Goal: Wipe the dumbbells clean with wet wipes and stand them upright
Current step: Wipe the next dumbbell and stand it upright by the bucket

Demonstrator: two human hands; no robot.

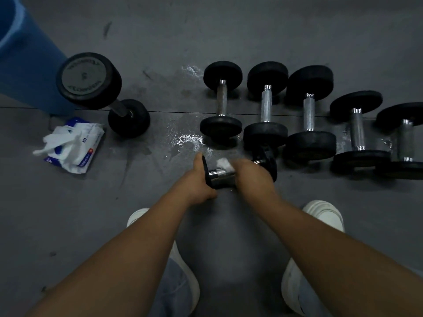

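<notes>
We grip a head of the small black chrome-handled dumbbell [220, 176] in our left hand [196, 181]. Our right hand [251, 177] clutches a crumpled white wet wipe [225, 163] on its handle. Beyond the right hand, five black dumbbells [265, 104] lie flat, not yet stood. The big black dumbbell [89, 80] beyond the left hand looks upright. Most work remains.

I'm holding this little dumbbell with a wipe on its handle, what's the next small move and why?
Probably rub the wipe along the chrome handle: your right hand holds it there while your left hand grips the left plate.

dim | glare on wet floor [190, 139] | corners dark | hands blurred
</notes>
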